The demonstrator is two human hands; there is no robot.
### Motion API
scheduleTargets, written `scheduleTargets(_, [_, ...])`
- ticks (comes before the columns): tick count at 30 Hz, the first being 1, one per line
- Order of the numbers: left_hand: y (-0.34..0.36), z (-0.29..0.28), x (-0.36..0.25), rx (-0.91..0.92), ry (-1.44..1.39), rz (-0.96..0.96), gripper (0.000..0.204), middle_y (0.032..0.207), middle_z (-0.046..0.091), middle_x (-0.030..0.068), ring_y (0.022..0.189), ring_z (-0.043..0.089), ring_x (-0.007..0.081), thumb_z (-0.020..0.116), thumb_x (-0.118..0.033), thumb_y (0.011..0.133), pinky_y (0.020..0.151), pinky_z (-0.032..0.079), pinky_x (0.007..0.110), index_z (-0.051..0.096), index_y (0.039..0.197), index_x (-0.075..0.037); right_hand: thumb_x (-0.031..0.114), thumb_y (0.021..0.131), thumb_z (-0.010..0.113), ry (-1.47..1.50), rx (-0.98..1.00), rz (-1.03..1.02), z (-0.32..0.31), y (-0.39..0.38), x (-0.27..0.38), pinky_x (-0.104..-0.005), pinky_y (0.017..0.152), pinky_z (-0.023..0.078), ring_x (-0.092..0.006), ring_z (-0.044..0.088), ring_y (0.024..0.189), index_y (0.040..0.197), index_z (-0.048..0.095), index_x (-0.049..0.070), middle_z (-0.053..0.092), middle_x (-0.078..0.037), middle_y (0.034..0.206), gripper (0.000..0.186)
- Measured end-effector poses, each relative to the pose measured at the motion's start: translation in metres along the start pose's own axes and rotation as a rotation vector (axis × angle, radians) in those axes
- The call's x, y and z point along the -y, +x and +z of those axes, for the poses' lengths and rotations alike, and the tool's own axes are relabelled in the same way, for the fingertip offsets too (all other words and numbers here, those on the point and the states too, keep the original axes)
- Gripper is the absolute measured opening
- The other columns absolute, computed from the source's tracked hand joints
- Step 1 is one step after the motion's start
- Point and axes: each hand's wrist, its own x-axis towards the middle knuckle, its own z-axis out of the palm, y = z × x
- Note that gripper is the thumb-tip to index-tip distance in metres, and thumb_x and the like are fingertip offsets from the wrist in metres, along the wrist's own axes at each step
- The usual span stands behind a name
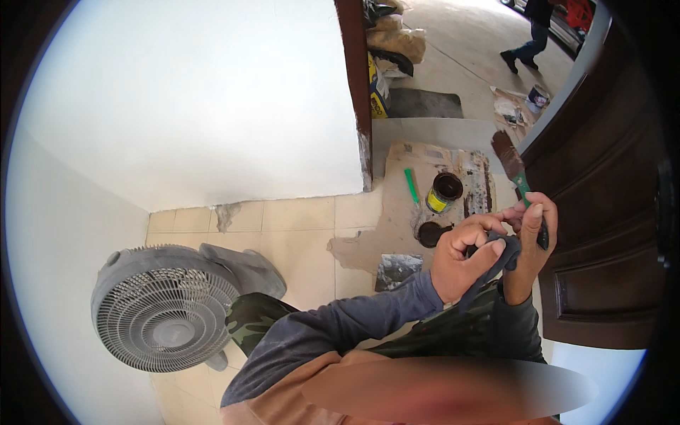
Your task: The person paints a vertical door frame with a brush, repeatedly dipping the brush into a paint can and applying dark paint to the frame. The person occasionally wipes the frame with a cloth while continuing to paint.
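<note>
My right hand (531, 234) is closed around the green handle of a paintbrush (510, 156), its brown-stained bristles pointing up. Just left of it, my left hand (460, 258) has its fingers curled on a dark grey cloth (506, 251), close against the right hand. Beyond my hands, stained cardboard (400, 219) lies on the tiles, holding an open tin of dark brown paint (445, 191), a dark round lid (431, 234) and a slim green item (411, 184). A grey, paint-marked square (398, 273) lies below them.
A grey fan (166, 304) stands at left by white walls. A dark wooden door (595, 248) fills the right. Through the doorway are bags (397, 42), a dark mat (425, 103), another paint tin (537, 95) and a walking person (531, 42) near a vehicle (567, 28).
</note>
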Motion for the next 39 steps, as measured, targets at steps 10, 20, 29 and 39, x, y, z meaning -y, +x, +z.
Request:
scheduleTargets(10, [0.003,0.005,0.003,0.032,0.519,0.17,0.024,0.117,0.063,0.0146,0.103,0.058,0.0265,0.065,-0.009,0.098,0.094,0.042,0.037,0.055,0.078,-0.001,0.04,0.106,0.058,-0.037,0.001,-0.026,-0.002,0.006,-0.001,-0.0262,0.072,0.046,-0.0125,0.057,0.075,0.12,0.06,0.002,0.057,-0.006,0.094,0.039])
scheduleTargets(20, [-0.014,0.023,0.001,0.088,0.298,0.197,0.015,0.136,0.054,0.0192,0.127,0.051,0.0327,0.07,-0.006,0.091,0.108,0.038,0.039,0.056,0.091,-0.001,0.038,0.105,0.062,-0.235,-0.152,-0.137,0.007,0.001,-0.014,-0.0258,0.071,0.039,-0.0089,0.045,0.078,0.107,0.062,0.004,0.052,0.0,0.088,0.034])
scheduleTargets(29, [-0.021,0.015,0.01,-0.189,0.497,0.337,0.039,0.132,0.058,0.0199,0.125,0.057,0.0314,0.065,0.005,0.092,0.107,0.043,0.038,0.056,0.129,0.001,0.028,0.105,0.061,-0.048,-0.114,-0.121,0.016,-0.01,-0.005,-0.0272,0.074,0.044,-0.0106,0.049,0.079,0.112,0.06,0.002,0.055,-0.003,0.095,0.028])
scheduleTargets(39, [0.04,-0.077,-0.081,0.315,1.09,0.468,0.035,0.11,0.061,0.0223,0.093,0.064,0.0388,0.062,0.003,0.086,0.081,0.055,0.04,0.06,0.121,-0.002,0.019,0.104,0.051,0.21,-0.098,-0.067,0.007,-0.02,0.015,-0.0305,0.067,0.052,-0.0153,0.06,0.074,0.112,0.062,-0.003,0.062,-0.01,0.095,0.026])
